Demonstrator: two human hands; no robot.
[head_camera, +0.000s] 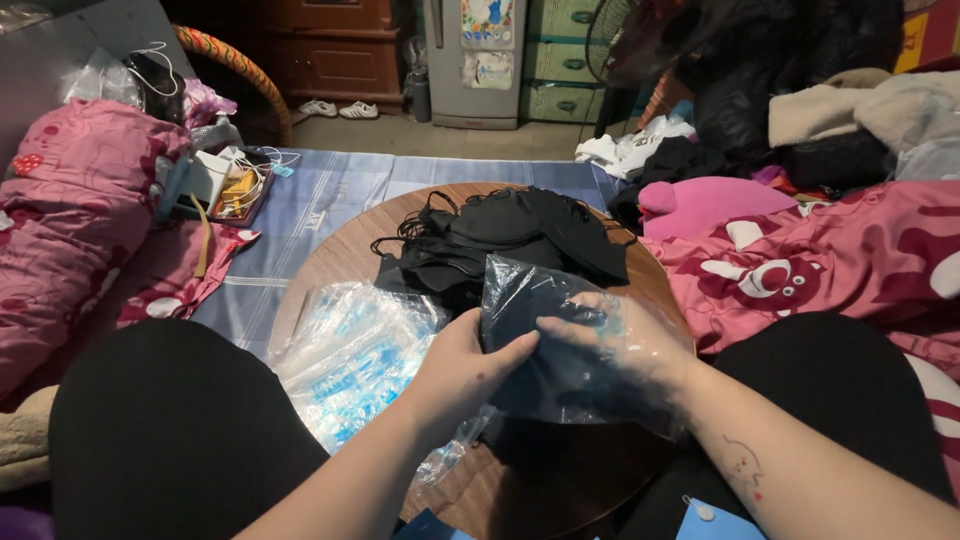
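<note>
Here, both hands on a clear plastic bag w/ black masks inside, held over the round bench.
Left hand pinches the bag's near edge; right hand is inside it, gripping masks. Loose mask pile just behind, stack of empty bags to the left.

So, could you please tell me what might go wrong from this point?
The thin clear bag could tear or slip, since the right hand is pushed inside it while the left hand pinches only its edge. The stack of empty bags overhangs the round table and might slide off.
</note>
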